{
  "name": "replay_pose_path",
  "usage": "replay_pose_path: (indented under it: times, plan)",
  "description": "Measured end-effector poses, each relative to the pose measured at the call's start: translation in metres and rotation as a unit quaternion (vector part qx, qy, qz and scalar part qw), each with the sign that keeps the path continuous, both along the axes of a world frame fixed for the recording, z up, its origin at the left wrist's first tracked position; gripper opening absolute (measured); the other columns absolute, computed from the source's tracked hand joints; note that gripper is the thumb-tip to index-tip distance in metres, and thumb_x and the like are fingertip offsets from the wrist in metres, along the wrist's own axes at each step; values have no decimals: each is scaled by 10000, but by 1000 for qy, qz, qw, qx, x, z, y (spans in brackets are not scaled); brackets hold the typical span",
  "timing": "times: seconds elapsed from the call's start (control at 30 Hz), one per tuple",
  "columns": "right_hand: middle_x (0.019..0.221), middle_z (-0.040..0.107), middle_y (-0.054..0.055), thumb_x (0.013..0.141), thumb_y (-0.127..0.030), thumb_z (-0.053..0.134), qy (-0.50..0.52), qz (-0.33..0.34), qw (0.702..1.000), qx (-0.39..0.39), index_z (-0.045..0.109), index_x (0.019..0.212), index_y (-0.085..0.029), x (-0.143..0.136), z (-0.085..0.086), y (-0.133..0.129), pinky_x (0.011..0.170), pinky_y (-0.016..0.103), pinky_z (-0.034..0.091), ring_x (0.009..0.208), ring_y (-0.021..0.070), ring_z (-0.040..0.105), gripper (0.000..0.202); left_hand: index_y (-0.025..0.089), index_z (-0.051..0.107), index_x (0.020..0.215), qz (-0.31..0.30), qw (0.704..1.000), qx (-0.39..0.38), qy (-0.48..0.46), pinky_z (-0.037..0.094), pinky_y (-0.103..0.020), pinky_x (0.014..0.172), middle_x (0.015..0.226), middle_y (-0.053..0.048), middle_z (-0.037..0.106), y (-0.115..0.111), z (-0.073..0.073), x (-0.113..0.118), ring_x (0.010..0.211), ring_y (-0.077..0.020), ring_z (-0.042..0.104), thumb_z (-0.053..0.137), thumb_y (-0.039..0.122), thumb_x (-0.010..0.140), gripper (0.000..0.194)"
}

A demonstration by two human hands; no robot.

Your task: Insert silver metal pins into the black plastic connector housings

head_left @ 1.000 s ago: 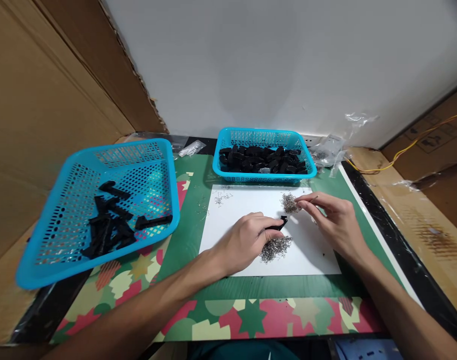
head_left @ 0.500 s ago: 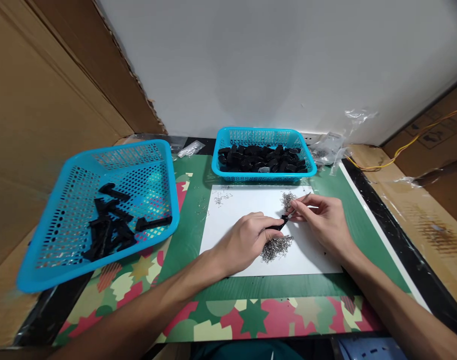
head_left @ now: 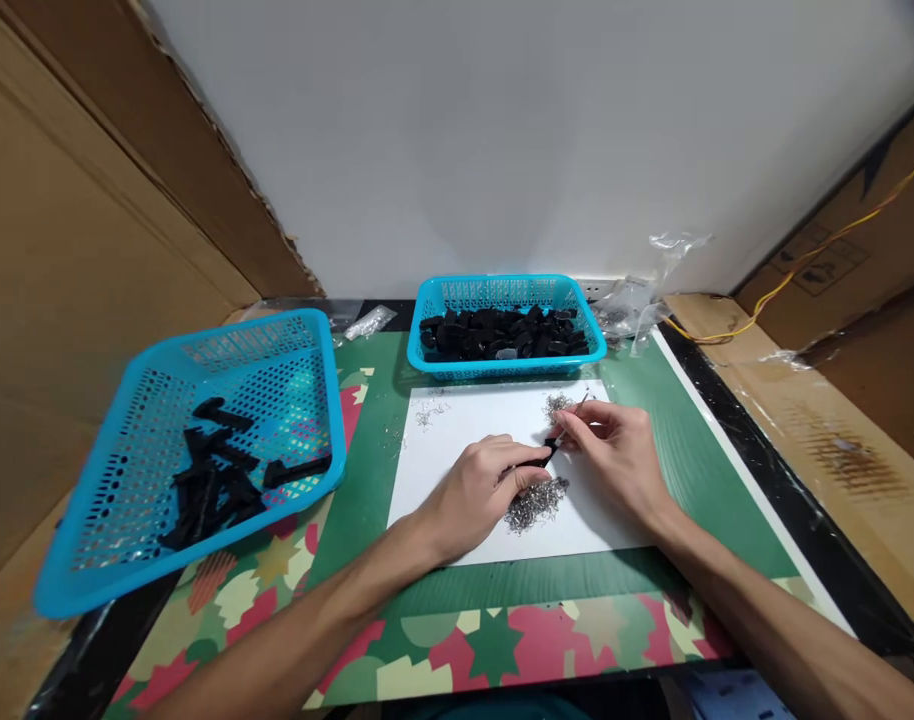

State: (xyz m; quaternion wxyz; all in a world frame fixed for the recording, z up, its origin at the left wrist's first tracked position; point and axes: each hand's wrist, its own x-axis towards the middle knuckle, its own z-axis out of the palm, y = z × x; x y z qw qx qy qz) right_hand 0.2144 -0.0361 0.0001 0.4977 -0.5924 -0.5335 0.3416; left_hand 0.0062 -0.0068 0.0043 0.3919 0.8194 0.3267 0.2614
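Note:
Over a white sheet of paper (head_left: pixel 442 440), my left hand (head_left: pixel 476 490) pinches a small black plastic part (head_left: pixel 551 447) between thumb and fingers. Most of that part is hidden by the hand. My right hand (head_left: pixel 614 450) is closed round a thin metal tool (head_left: pixel 581 404), whose lower end meets the tip of the black part. What lies at the contact is too small to make out. Just below the left fingertips is a pile of tiny metal springs or wire clips (head_left: pixel 536 505). A smaller pile (head_left: pixel 557 404) lies behind the right fingers.
A blue basket (head_left: pixel 337 420) on the left holds several long black parts (head_left: pixel 213 480). Behind the paper, a second blue basket (head_left: pixel 506 368) is filled with black pieces (head_left: pixel 502 332). Clear plastic bags (head_left: pixel 629 305) lie beside it. Cardboard walls (head_left: pixel 74 200) stand at the sides.
The whole view has shifted slightly, so things sit lower and further left. The right hand has turned a little, and the thin tool now shows more upright. Both hands keep their hold.

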Motion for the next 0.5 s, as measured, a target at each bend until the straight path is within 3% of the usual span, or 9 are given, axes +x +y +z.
replay_pose_path:
  times: [0.17, 0.27, 0.4, 0.5]
  plan:
    - [809, 783, 78, 933, -472, 731, 117, -21, 993, 27, 776, 785, -166, 2, 5, 4, 729, 306, 594, 728, 189, 708, 342, 185, 806, 1119, 6, 996, 81, -43, 495, -376, 854, 887, -74, 744, 0, 6, -1, 893, -222, 642, 596, 451, 1046, 347]
    - [810, 787, 88, 916, -517, 750, 171, -46, 983, 39, 768, 795, -169, 10, 5, 8, 735, 325, 620, 726, 204, 730, 369, 199, 800, 1177, 40, 990, 115, -65, 501, -381, 886, 988, -88, 754, 3, 16, 0, 954, -224, 657, 620, 460, 1032, 349]
    - [778, 773, 83, 882, -545, 782, 205, -51, 976, 51, 753, 782, -168, 19, 3, 13, 723, 331, 632, 721, 214, 740, 391, 222, 804, 1191, 123, 976, 160, -82, 509, -368, 909, 1046, -79, 757, 21, 44, 5, 1018, -219, 660, 677, 407, 1010, 288]
    - [747, 755, 75, 871, -569, 784, 215, -30, 975, 53, 744, 765, -167, 20, 5, 14, 704, 323, 627, 711, 214, 735, 418, 223, 825, 1136, 178, 966, 173, -78, 514, -353, 911, 1058, -77, 754, 48, 71, 17, 1025, -215, 667, 678, 403, 1006, 266]
